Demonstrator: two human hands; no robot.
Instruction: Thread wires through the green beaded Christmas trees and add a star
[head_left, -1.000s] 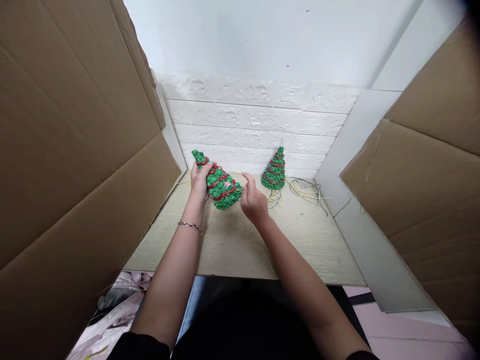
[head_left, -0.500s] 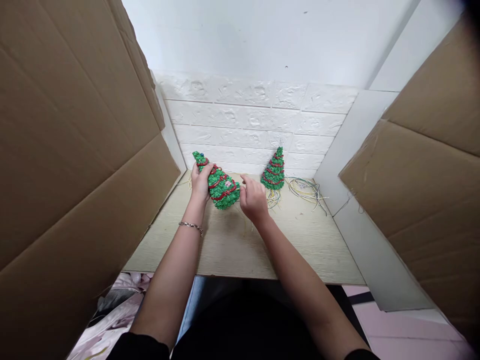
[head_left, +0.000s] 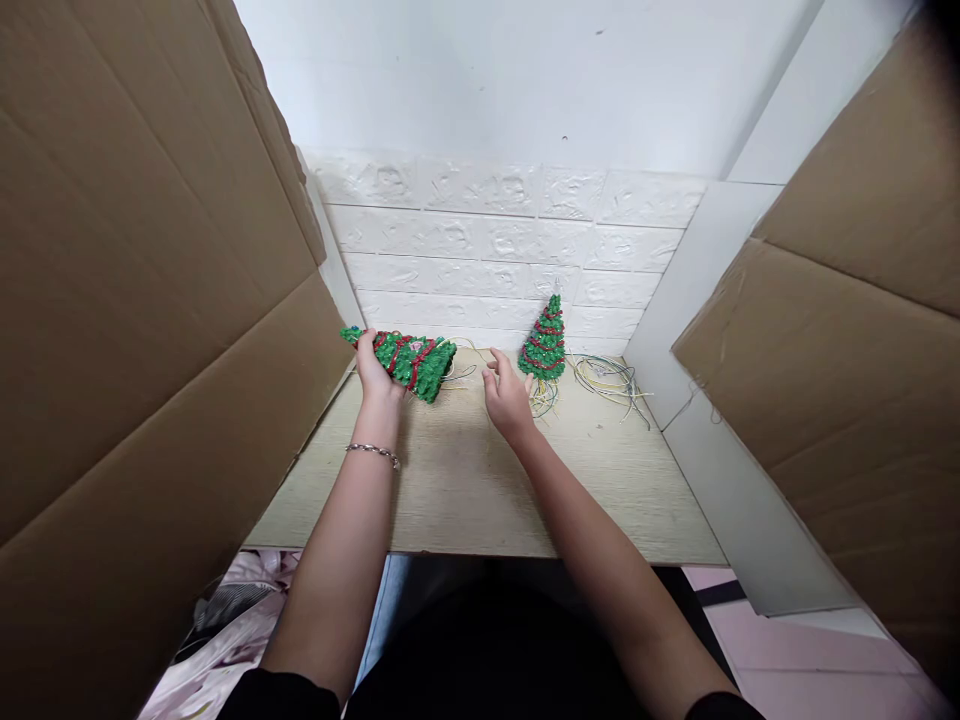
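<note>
Green beads and red garland cover the held tree [head_left: 411,362], which lies tilted nearly on its side in our left hand [head_left: 375,372], to the left of the standing tree [head_left: 543,345]. That hand is closed around the upper part, and most of its fingers are hidden behind the beads, so we cannot see how they press. Something blue shows near the tip, too small for us to name, and a pale pink patch on the side is just as hard to read. Thin wires [head_left: 459,374] come out at the base; we cannot follow each one to its end.

Our right hand [head_left: 510,395] is half open just in front and to the left of the standing tree, fingers loosely bent and apart, and we make out nothing in its grasp. It partly covers the view toward the lower left of that tree, whose foot merges into a tangle of wires [head_left: 545,398].

Right of the standing tree, a loose wire coil [head_left: 607,378] lies on the table [head_left: 465,480]. Behind that tree rises a white brick-patterned panel [head_left: 450,240]. Well to its left and right, cardboard sheets [head_left: 150,250] block our view sideways, both cut off by the picture's edge. Our sleeves are cut off too.
</note>
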